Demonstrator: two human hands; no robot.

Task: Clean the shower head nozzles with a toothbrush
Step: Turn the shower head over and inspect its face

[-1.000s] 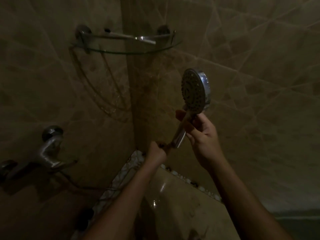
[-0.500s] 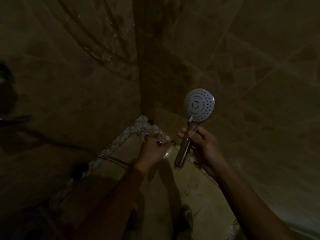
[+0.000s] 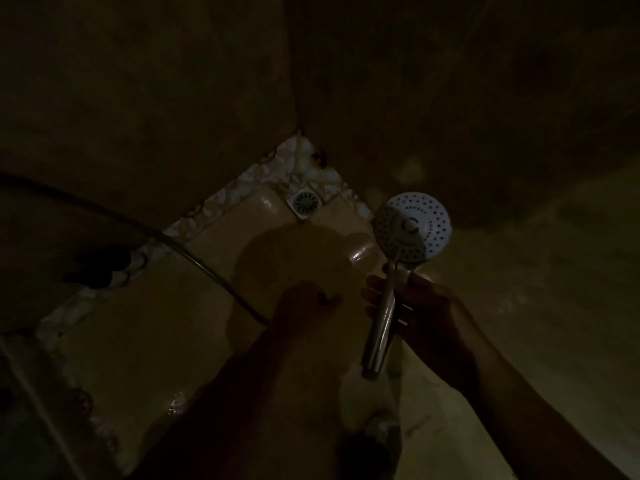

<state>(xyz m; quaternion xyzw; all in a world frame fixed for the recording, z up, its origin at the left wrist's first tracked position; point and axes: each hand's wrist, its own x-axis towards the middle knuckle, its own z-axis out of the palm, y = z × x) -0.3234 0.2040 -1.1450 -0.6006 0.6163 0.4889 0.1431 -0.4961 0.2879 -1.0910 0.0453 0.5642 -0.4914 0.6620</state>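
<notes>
Left hand (image 3: 304, 306): curled over the floor, just left of the handle; too dark to tell whether it grips anything.
Right hand (image 3: 420, 317): fingers and thumb wrapped round the chrome handle (image 3: 381, 327), high on its length.
Shower head (image 3: 412, 230): held up above the right hand, white nozzle face toward the camera.
Hose (image 3: 194, 261): runs in from the left and vanishes behind the left hand.
Floor drain (image 3: 305, 202): square, in the far corner where the tiled walls (image 3: 173, 98) meet.
</notes>
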